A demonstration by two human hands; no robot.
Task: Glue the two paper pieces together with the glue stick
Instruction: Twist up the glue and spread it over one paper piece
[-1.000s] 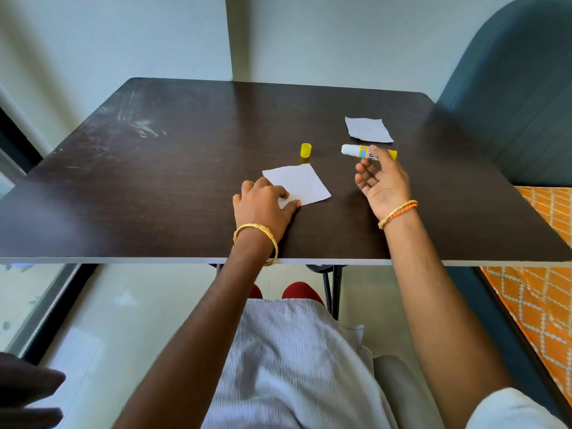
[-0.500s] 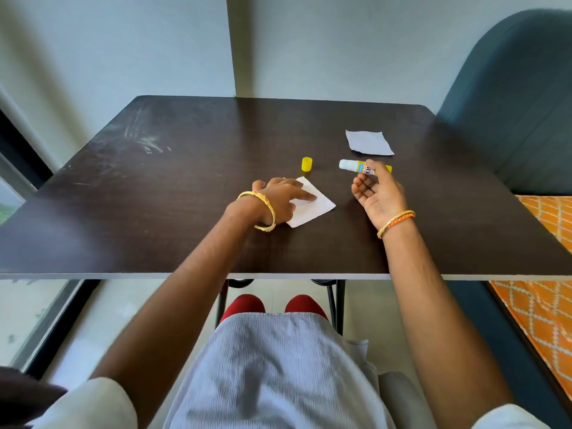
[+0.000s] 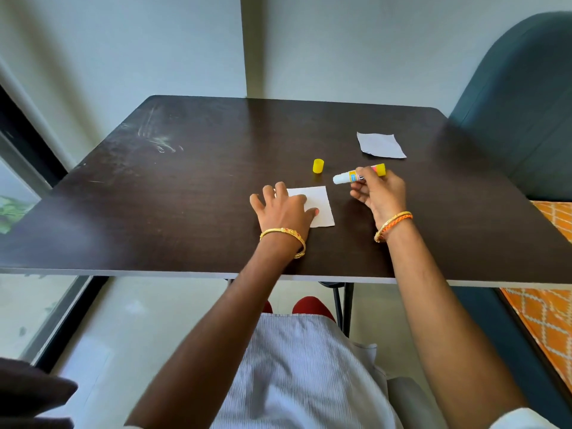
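A white paper square (image 3: 320, 205) lies flat near the middle of the dark table (image 3: 185, 196). My left hand (image 3: 283, 209) rests on its left part with spread fingers, pressing it down. My right hand (image 3: 379, 193) holds an uncapped glue stick (image 3: 356, 175) just right of that paper, white tip pointing left, a little above the table. The stick's yellow cap (image 3: 318, 166) stands behind the paper. A second paper piece (image 3: 380, 145) lies flat farther back on the right.
A dark teal chair back (image 3: 520, 103) stands close to the table's right side, with an orange patterned cushion (image 3: 554, 320) below it. A wall runs behind the table and a window frame is at the left.
My left hand turned and laid its spread fingers flat on the paper, which now lies squarer to me. My right hand closed more around the glue stick and tilted its tip toward the paper.
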